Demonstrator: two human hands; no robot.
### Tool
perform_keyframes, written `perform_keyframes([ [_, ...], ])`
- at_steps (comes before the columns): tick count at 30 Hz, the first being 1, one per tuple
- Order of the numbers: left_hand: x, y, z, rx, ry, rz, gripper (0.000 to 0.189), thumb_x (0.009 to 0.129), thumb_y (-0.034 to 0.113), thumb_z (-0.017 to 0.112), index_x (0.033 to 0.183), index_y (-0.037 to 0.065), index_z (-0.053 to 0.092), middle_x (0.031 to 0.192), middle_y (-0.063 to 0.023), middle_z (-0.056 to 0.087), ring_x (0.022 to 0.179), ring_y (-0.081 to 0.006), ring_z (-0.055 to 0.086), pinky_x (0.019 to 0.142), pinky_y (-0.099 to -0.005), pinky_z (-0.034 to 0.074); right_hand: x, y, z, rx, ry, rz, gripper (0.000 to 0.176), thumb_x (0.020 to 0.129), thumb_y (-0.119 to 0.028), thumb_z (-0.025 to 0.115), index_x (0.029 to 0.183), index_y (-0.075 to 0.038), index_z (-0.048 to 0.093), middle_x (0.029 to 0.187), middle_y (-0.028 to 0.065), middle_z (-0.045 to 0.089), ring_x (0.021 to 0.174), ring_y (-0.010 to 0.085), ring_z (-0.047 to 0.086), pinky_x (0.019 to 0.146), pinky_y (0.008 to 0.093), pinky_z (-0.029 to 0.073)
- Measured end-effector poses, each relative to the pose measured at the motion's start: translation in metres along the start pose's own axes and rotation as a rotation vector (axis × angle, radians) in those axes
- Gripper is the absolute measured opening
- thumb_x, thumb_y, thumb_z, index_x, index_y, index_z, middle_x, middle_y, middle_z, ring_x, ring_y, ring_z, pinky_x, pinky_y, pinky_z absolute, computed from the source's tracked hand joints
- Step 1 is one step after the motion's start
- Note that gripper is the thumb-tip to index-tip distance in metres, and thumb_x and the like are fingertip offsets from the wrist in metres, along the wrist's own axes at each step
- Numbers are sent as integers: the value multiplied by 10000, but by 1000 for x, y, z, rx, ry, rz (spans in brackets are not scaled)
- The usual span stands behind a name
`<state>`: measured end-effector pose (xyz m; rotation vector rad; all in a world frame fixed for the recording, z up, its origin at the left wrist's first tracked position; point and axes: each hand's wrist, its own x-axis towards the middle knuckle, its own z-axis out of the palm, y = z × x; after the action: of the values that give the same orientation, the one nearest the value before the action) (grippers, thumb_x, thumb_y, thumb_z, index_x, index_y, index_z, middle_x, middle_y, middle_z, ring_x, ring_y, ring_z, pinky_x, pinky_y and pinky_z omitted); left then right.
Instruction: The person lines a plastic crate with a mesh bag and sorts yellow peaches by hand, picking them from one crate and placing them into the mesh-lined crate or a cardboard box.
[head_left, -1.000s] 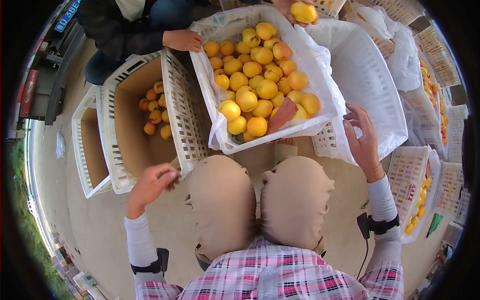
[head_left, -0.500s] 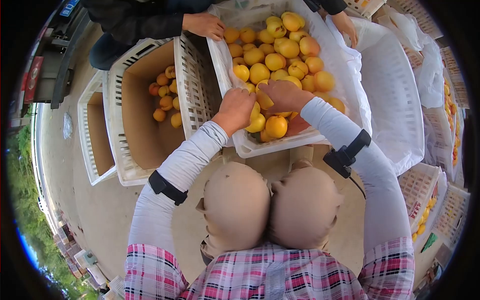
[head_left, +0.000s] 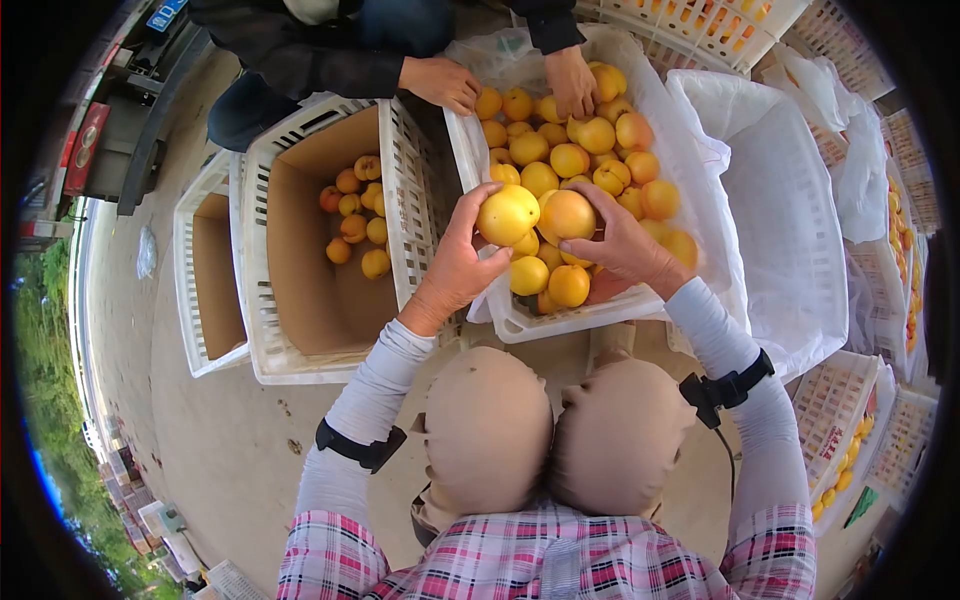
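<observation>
My left hand (head_left: pixel 464 255) is closed around a yellow peach (head_left: pixel 505 216), its thumb underneath. Another peach (head_left: pixel 568 216), more orange, sits in my right hand (head_left: pixel 628 245), fingers over its top and thumb below. Both peaches are held up side by side over the near part of a white plastic crate (head_left: pixel 560 326) lined with clear film. Several yellow and orange peaches (head_left: pixel 569 160) fill that crate beneath and beyond my hands.
Another person's hands (head_left: pixel 440 84) are at the crate's far side, one on its rim, one among the fruit. At left, a cardboard-lined crate (head_left: pixel 310 250) holds several peaches. A film-lined crate (head_left: pixel 780 200) stands at right. Stacked crates (head_left: pixel 835 410) line the right edge.
My hands have risen from the peaches in the crate, each now holding one. The other person's right-side hand has moved from the crate's edge in among the fruit.
</observation>
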<state>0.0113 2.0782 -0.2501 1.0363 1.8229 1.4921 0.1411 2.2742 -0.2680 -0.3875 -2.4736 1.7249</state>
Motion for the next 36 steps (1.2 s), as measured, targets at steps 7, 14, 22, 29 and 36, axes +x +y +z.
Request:
perform_keyframes([
  [7,-12,2,-13,-431,54,-69,671,784,3,637,1350,90,287,1258,-74,420,1151,-174,457,956,-325,439,-1,-40,12,538,-149,261,649,809,-263,625,1339,-43,322,1143,103,505,976,189,559,779,296,494],
  [14,-19,5,-15,-983,136,-266,437,871,209,565,1243,53,396,1186,-112,506,1139,-279,492,958,-405,435,12,-29,20,998,-274,288,503,933,-360,408,1316,-39,341,1171,121,502,978,238,580,752,319,513],
  [22,-6,3,-18,-1302,221,-315,478,890,377,542,1227,57,430,1215,-104,502,1149,-261,476,985,-423,397,23,-23,16,1246,-286,381,486,951,-367,353,1300,-29,352,1173,169,516,971,311,602,804,359,529],
  [29,5,5,-6,-1390,209,-332,538,884,423,535,1257,55,413,1222,-121,488,1183,-254,438,1037,-431,347,22,-10,17,1298,-240,440,484,945,-387,386,1288,-47,362,1172,156,514,948,305,611,779,372,538],
  [36,14,7,2,-1016,204,-281,497,877,339,583,1248,54,415,1196,-87,502,1114,-217,495,971,-356,406,19,-27,9,1310,-43,445,538,924,-430,428,1277,-29,361,1104,154,550,865,277,624,768,375,539],
])
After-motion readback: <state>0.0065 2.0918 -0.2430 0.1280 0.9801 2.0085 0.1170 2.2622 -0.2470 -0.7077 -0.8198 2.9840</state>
